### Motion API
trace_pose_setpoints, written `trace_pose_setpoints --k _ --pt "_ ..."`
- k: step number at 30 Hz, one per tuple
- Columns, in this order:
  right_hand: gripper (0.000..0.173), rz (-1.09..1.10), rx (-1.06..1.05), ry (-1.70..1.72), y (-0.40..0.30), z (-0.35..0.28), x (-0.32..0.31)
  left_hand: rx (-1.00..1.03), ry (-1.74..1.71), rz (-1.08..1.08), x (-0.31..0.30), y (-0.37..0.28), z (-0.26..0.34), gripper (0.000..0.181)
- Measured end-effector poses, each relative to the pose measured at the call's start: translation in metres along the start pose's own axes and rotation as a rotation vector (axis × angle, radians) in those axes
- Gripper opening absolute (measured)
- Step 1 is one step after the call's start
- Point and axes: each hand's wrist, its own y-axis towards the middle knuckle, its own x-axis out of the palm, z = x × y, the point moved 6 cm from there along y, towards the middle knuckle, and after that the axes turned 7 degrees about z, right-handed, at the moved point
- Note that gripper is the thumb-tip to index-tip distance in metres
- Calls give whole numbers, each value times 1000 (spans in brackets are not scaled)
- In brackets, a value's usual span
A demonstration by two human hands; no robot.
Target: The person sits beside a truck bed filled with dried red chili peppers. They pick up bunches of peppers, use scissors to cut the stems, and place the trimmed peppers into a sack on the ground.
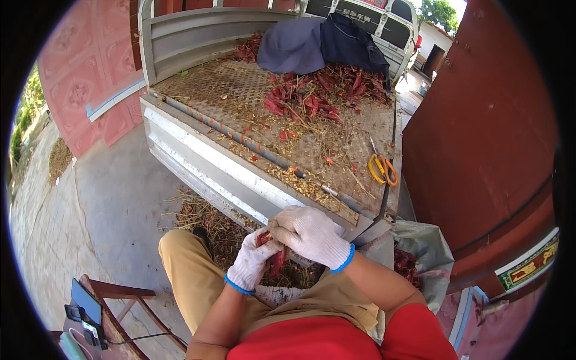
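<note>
In my left hand (255,257), covered by a white knit glove with a blue cuff, is a dried red chili pepper (277,264). Its lower end hangs below the fingers. My right hand (310,233), gloved the same way, meets the left one and pinches at the pepper's upper end; the glove hides the exact contact. Both hands are over my lap, close to the lowered tailgate (211,164) of a small cargo truck. On the truck bed (202,96) lies a pile of dried red chili peppers (310,101), partly under dark cloths (292,45).
Orange-and-yellow-handled scissors (382,170) lie at the bed's right edge. Stems and debris (198,216) cover the ground below the tailgate. At right stand a woven sack (432,245) with red peppers and a dark red metal door (477,126). A wooden stool (114,330) holds a phone (86,301) and cables.
</note>
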Motion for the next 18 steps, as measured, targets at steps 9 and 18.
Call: trace_pose_setpoints --k 9,18 --pt "22 79 918 1239 -22 53 45 -50 -240 -138 -5 9 -21 21" --pt "32 35 441 61 -28 23 -9 49 -298 0 -9 11 -7 28"
